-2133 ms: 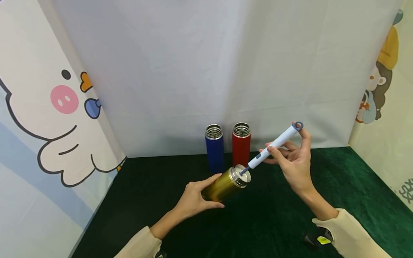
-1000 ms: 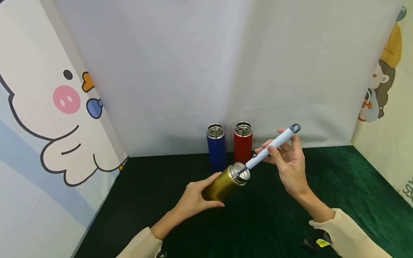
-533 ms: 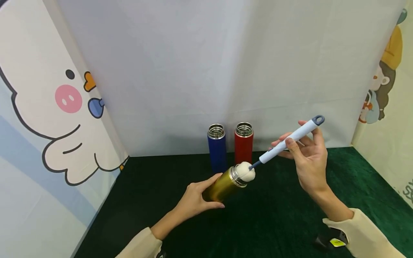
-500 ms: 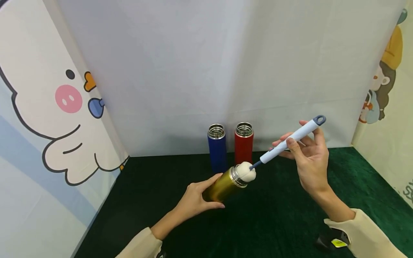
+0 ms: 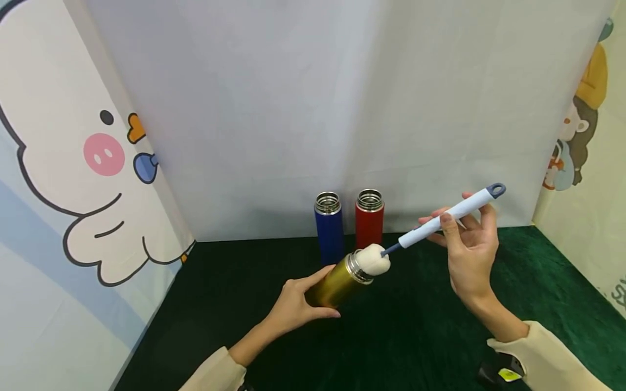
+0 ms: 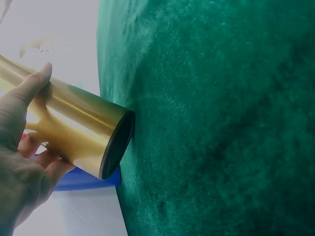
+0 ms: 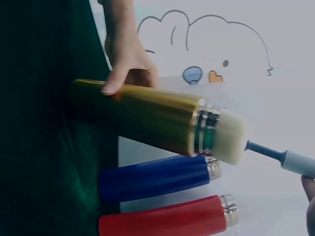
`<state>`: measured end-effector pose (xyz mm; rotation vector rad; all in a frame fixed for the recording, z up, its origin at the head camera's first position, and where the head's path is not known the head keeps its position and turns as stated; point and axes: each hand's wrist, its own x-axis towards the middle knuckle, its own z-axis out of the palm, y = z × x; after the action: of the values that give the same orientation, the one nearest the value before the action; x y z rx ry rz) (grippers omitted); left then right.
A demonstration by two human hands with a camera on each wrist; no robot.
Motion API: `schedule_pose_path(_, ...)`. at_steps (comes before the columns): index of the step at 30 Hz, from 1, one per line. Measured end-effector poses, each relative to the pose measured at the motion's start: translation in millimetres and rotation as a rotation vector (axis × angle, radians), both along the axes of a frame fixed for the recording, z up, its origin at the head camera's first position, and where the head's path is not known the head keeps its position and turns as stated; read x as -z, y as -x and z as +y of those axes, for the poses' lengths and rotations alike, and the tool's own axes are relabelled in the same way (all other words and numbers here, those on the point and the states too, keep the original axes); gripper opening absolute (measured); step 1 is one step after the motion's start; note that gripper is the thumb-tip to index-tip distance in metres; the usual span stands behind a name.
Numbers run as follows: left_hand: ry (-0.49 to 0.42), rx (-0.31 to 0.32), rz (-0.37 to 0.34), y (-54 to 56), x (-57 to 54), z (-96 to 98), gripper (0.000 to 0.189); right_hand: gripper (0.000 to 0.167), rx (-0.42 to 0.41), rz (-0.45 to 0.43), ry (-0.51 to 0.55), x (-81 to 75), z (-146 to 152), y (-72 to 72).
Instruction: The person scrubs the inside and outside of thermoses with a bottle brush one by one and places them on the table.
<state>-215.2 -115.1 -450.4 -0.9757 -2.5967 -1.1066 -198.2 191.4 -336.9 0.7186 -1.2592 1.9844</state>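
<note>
Where the cartoon-printed panel (image 5: pixel 58 190) ends at far left, the table (image 5: pixel 215 282) begins, its green cloth running back to a pale curtain (image 5: pixel 254 136), with plenty of room beside the left hand (image 5: pixel 290 307). That hand's fingers curl round a gold bottle (image 5: pixel 334 288), glossy and lidless, with a silver neck (image 7: pixel 205 132) and dark base (image 6: pixel 118 145). It's tilted over the table, base low on the left, long axis rising rightward to the mouth. Close behind, narrowly apart, a blue bottle (image 5: pixel 330 233) and a red bottle (image 5: pixel 369 225) stand upright near the back edge. A cream sponge (image 5: pixel 373 260) bulges at the gold bottle's mouth; how much sits inside I can't tell. From it the brush (image 5: pixel 425 231), pale blue with a darker stem (image 5: pixel 391 250), slants up and right, roughly in line with the bottle. The right hand (image 5: pixel 470 252) pinches its handle, and cloth spreads wide beyond.
</note>
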Motion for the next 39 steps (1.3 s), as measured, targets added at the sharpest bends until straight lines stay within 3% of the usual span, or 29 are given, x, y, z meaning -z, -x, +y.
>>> schedule_pose_path(11,-0.038,-0.004,-0.033,-3.5,-2.0,-3.7,0.088,0.042,0.019,-0.039,-0.090,4.3,-8,3.5)
schedule_pose_path(19,-0.050,-0.013,-0.030,-4.5,0.1,-3.8,0.087,0.044,0.108,-0.102,-0.187,4.3,-13,3.6)
schedule_pose_path(30,-0.044,-0.014,-0.038,-2.8,2.9,-1.3,0.089,0.044,0.077,-0.066,-0.190,9.2,-16,3.2)
schedule_pose_path(39,-0.049,-0.011,-0.031,-3.2,2.3,-3.1,0.089,0.043,0.052,-0.110,-0.160,17.0,-19,4.5)
